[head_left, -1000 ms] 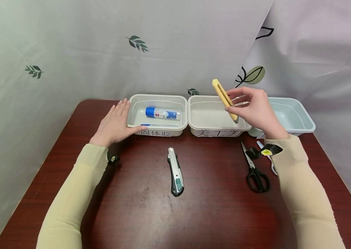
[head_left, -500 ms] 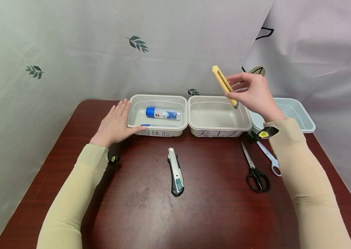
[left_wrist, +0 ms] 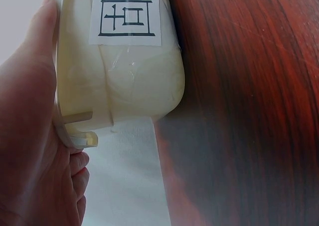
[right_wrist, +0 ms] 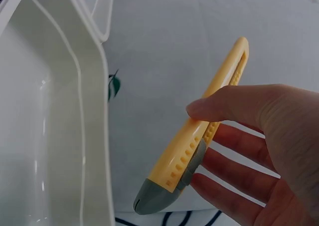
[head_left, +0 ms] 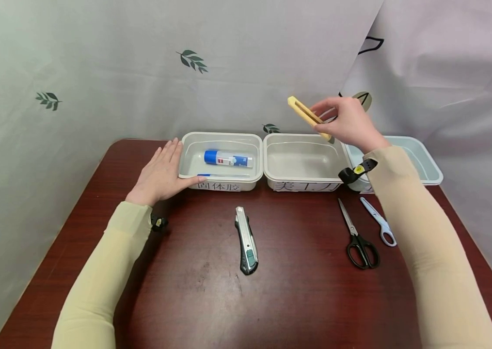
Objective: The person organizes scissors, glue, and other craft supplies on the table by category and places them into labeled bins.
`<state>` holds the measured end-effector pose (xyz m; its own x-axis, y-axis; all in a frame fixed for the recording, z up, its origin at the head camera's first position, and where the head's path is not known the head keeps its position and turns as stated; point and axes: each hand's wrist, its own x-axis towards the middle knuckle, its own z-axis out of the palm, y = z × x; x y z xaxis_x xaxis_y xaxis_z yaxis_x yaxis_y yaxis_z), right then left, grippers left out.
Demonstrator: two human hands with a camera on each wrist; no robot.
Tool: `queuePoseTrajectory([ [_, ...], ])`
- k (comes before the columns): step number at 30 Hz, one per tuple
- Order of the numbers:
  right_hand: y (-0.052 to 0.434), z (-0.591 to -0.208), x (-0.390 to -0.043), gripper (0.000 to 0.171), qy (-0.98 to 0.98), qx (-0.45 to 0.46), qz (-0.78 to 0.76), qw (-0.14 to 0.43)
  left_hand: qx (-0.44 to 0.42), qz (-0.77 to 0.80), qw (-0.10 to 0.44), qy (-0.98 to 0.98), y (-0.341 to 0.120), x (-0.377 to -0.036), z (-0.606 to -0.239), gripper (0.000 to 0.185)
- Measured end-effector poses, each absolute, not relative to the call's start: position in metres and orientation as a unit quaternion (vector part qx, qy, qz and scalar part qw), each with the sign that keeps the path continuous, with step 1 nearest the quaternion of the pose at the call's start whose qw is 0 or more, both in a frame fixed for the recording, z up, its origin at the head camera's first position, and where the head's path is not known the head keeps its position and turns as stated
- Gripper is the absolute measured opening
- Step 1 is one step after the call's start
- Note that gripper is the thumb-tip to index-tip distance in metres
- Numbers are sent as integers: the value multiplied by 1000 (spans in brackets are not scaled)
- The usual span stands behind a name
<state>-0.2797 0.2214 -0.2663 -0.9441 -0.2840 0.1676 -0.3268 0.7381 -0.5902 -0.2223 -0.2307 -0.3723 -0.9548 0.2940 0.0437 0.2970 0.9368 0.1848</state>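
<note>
Head view shows your right hand [head_left: 348,121] raised above the back right corner of the middle tray [head_left: 302,182], pinching a yellow utility knife [head_left: 304,113] between thumb and fingertips; the knife slants up and to the left, its grey tip lowest, clear of the tray. Right wrist view confirms it: your thumb [right_wrist: 224,104] lies across the yellow body, the other fingers [right_wrist: 234,158] spread behind it, the tray's rim below and to the left. Your left hand [head_left: 160,172] lies flat on the bench [head_left: 193,300], fingers straight, pressed against the left wall of the left tray [head_left: 219,184], which holds a glue stick [head_left: 227,158]. On the bench lie a silver utility knife [head_left: 246,240], black scissors [head_left: 357,237] and white scissors [head_left: 378,220].
</note>
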Motion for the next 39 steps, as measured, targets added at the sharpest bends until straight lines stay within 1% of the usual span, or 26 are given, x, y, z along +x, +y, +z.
queuePoseTrajectory([
  [8,218,-293,-294,35,-933,186,308,5,-150,-97,8,-984,-232,-222,-373,123],
  [15,213,-322,-293,37,-941,190,277,-43,-150,-93,10,-984,-232,-223,-374,123],
  [19,214,-335,-294,36,-944,202,255,-60,-150,-91,10,-984,-232,-223,-374,124],
  [23,217,-343,-297,39,-947,219,230,-43,-150,-92,9,-984,-232,-223,-373,124],
  [27,218,-342,-295,45,-949,218,226,-33,-151,-93,9,-984,-231,-222,-373,123],
  [32,217,-336,-290,45,-946,212,244,-33,-153,-91,10,-984,-231,-222,-373,123],
  [39,217,-320,-282,47,-937,208,279,0,-153,-87,9,-984,-231,-222,-373,123],
])
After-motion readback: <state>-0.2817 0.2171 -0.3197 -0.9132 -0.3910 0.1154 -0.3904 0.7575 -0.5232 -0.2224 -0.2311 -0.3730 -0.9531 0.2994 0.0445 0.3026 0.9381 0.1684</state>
